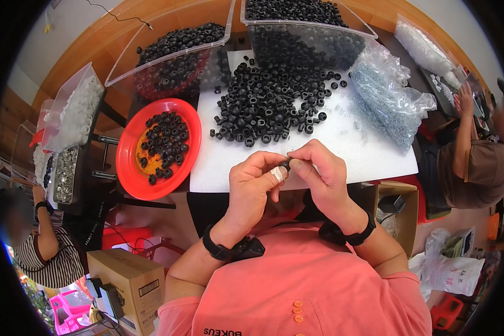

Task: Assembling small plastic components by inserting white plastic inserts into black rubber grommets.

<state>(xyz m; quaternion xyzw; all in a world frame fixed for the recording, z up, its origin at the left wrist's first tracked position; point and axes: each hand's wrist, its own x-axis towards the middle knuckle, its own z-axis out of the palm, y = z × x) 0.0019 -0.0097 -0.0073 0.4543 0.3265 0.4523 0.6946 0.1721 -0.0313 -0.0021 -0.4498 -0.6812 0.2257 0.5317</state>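
Note:
My left hand (252, 182) is closed in a pinch around a small round black plastic part (286, 164). White tape wraps its thumb. From the other side, my right hand (323, 172) meets it with thumb and forefinger pressed together at the part; anything tiny between those fingertips is hidden. Both hands are above the near edge of a white sheet (218, 162). Just beyond them lies a heap of loose black parts (263, 103), hollow and rounded. Left of the sheet, a red plate (127, 154) holds more of these parts.
Two clear bins (229, 33) (313, 47) of black parts stand behind the heap. A clear bag (389, 101) of small grey metallic pieces lies at right, some spilled. Co-workers sit at far left (45, 246) and far right (473, 162). A cardboard box (129, 285) stands lower left.

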